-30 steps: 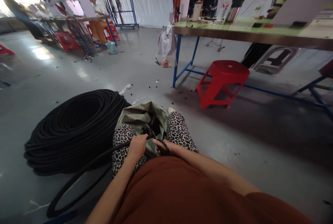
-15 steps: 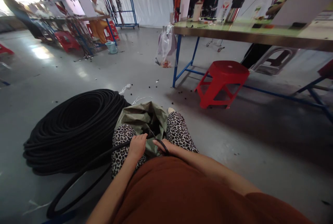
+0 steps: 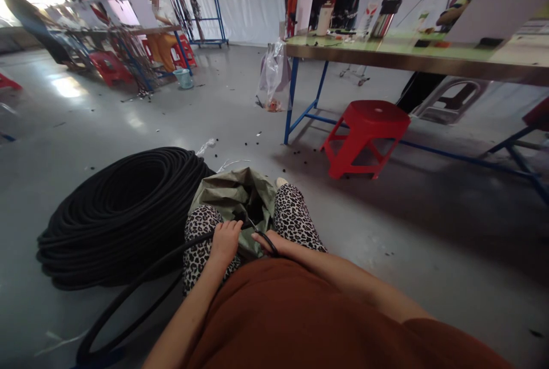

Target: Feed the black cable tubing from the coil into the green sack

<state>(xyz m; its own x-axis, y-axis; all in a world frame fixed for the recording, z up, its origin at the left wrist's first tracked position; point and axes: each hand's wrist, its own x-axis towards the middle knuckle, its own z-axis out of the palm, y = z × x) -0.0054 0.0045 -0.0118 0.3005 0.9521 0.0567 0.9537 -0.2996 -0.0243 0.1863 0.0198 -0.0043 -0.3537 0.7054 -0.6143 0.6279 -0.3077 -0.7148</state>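
My left hand [image 3: 227, 239] is closed around a thick black cord [image 3: 160, 261], whose short end sticks out past my fingers. In my right hand [image 3: 271, 242] are black-handled scissors [image 3: 269, 243], with their blades pointing up and left towards the cord's end. Both hands are over an open olive-green sack [image 3: 221, 187] between my knees, with dark pieces inside that are hard to make out. From my left hand the cord loops down to the lower left. A large coil of black cord [image 3: 86, 231] lies on the floor left of the sack.
A red stool [image 3: 369, 123] stands in front of a long table [image 3: 398, 63] at the right. A clear plastic bag [image 3: 273, 74] hangs by the table's left end. Two people are at a far table at the upper left. Small dark bits are scattered on the floor.
A little more of the cord's end shows beyond my left hand, near the scissor blades. Both hands have otherwise barely moved.
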